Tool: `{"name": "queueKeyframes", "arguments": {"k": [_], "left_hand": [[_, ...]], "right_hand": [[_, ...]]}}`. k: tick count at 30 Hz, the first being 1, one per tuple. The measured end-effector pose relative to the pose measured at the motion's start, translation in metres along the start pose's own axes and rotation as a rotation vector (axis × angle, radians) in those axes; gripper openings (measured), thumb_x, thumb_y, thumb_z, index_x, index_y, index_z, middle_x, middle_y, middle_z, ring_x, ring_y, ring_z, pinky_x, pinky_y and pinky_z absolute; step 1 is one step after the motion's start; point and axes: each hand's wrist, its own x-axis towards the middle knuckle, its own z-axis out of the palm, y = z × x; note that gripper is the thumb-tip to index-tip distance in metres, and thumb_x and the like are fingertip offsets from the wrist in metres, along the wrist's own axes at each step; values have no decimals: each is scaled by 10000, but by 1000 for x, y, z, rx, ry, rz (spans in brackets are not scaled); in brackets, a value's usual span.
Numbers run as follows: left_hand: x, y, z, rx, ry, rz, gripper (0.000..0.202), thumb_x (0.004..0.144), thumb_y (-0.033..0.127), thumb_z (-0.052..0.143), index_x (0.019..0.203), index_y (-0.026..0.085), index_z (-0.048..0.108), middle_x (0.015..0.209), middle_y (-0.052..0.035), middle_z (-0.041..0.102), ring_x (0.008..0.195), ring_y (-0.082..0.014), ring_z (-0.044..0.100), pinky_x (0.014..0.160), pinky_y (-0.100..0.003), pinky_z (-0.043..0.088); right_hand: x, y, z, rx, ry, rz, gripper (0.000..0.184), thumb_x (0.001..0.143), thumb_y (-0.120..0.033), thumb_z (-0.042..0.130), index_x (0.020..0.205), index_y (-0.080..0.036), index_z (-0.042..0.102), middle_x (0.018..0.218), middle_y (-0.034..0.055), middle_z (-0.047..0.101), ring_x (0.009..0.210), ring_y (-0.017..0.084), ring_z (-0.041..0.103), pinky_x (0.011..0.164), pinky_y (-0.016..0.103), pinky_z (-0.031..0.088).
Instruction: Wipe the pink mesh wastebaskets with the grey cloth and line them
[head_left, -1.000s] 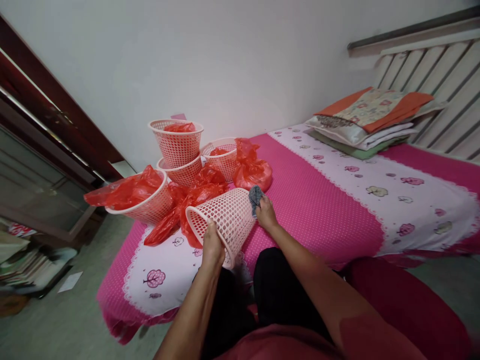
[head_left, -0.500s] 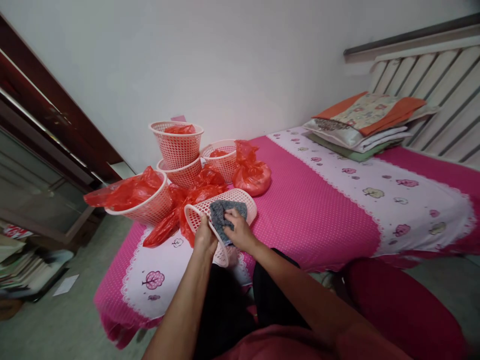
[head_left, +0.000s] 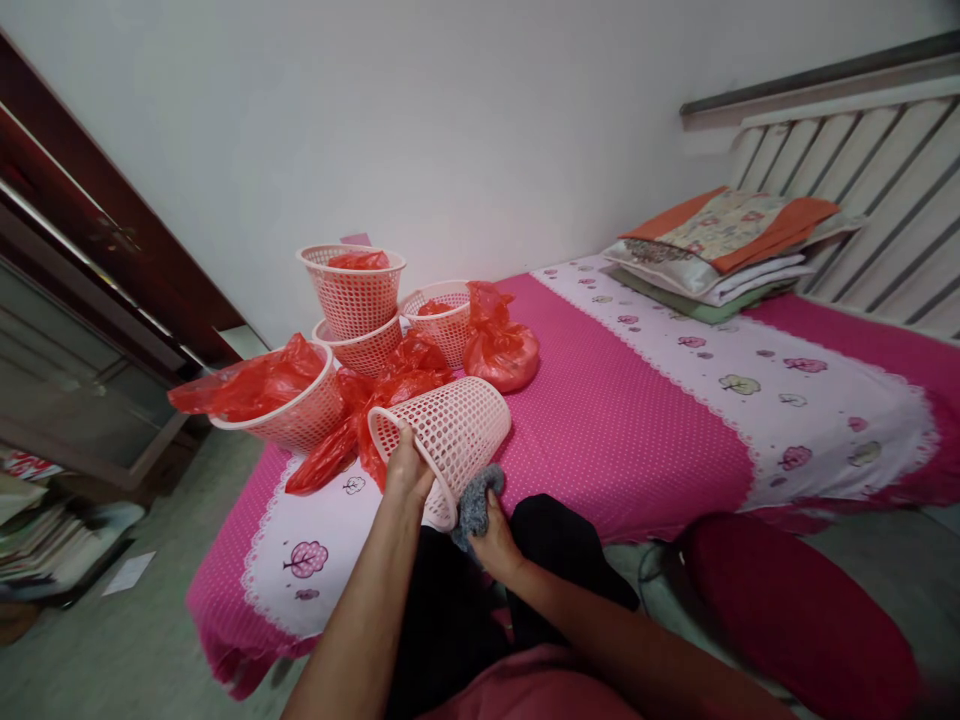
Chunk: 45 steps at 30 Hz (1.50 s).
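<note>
A pale pink perforated plastic basket point(head_left: 461, 425) lies on its side at the near edge of the bed, its mouth facing left and toward me. My left hand point(head_left: 409, 470) grips its rim, the fingers partly hidden by the basket. In my right hand point(head_left: 495, 540) is a bunched grey cloth point(head_left: 477, 503), held against the near lower side of the basket close to the rim. Just behind the basket lie red plastic bags point(head_left: 409, 372), and another knotted red bag point(head_left: 506, 350) sits beyond it.
More pink baskets with red bags stand at the back left, two of them stacked point(head_left: 356, 295), one tilted point(head_left: 300, 420) by the bed's left edge. Folded bedding point(head_left: 731, 240) lies far right on the pink bedspread point(head_left: 622, 410). A dark red round seat point(head_left: 799, 610) stands at lower right.
My right hand has moved the grey cloth from the basket's upper side down to its near lower side, baring the perforated wall. My left hand keeps hold of the rim.
</note>
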Motion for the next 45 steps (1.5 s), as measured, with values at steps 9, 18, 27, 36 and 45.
{"name": "queueKeyframes", "arguments": {"k": [9, 18, 27, 36, 45], "left_hand": [[-13, -13, -43, 239, -181, 31, 521, 961, 645, 671, 1227, 197, 703, 1249, -179, 776, 1197, -327, 736, 1001, -484, 609], [-53, -71, -95, 643, -286, 289, 804, 778, 479, 864, 1491, 227, 592, 1376, -176, 738, 1303, -336, 692, 1112, -476, 526], [-55, -125, -50, 805, -518, 358, 290, 938, 335, 652, 1168, 236, 798, 1210, -138, 809, 1288, -372, 680, 1138, -546, 503], [-58, -116, -122, 904, -363, 289, 571, 893, 503, 709, 1388, 219, 693, 1301, -167, 781, 1257, -347, 723, 1141, -551, 511], [-71, -78, -234, 819, 159, 277, 868, 620, 850, 779, 1198, 204, 725, 1187, -192, 808, 965, -368, 801, 784, -450, 624]], "right_hand": [[30, 10, -19, 147, 177, 284, 399, 526, -298, 713, 918, -231, 744, 953, 81, 835, 939, 316, 782, 937, 467, 619], [54, -41, -114, 118, 395, 285, 237, 657, -394, 682, 811, -213, 691, 772, 28, 779, 757, 253, 737, 690, 332, 599], [30, -81, -80, -364, 44, -222, 502, 796, -359, 817, 1261, -210, 700, 1224, 124, 753, 1201, 350, 690, 1086, 530, 556], [51, -58, -119, -564, 83, -351, 642, 923, -238, 610, 1559, -183, 543, 1527, 175, 613, 1471, 315, 546, 1251, 549, 432], [80, -43, -158, -615, 189, -314, 445, 869, -260, 571, 1280, -209, 732, 1306, 152, 746, 1318, 341, 664, 1157, 536, 517]]}}
